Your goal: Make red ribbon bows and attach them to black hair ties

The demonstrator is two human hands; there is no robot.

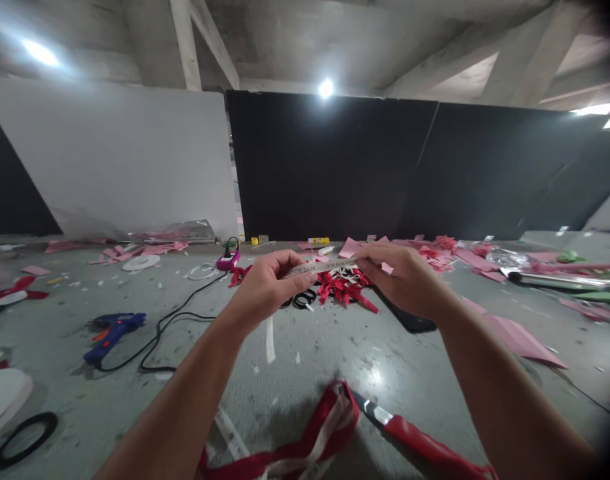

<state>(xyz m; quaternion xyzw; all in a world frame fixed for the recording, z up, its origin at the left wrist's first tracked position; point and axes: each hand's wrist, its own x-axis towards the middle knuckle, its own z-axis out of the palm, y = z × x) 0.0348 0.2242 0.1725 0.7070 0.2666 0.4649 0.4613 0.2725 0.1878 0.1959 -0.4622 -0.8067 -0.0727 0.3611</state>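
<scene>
Both my hands are raised over a grey table [315, 360] and hold a short pale ribbon strip with dark lettering [321, 268] stretched between them. My left hand [267, 287] pinches its left end. My right hand [405, 280] pinches its right end. Behind the strip lies a heap of red ribbon pieces [345, 288] and black scissors [303, 299]. A red and white ribbon [309, 440] curls near the front edge, beside a red-handled knife [409, 437].
A blue glue gun [112, 331] with a black cable [169, 327] lies at the left. Pink paper scraps [515, 337] litter the right and back. A black tape ring [19, 437] sits front left. Black and white panels stand behind the table.
</scene>
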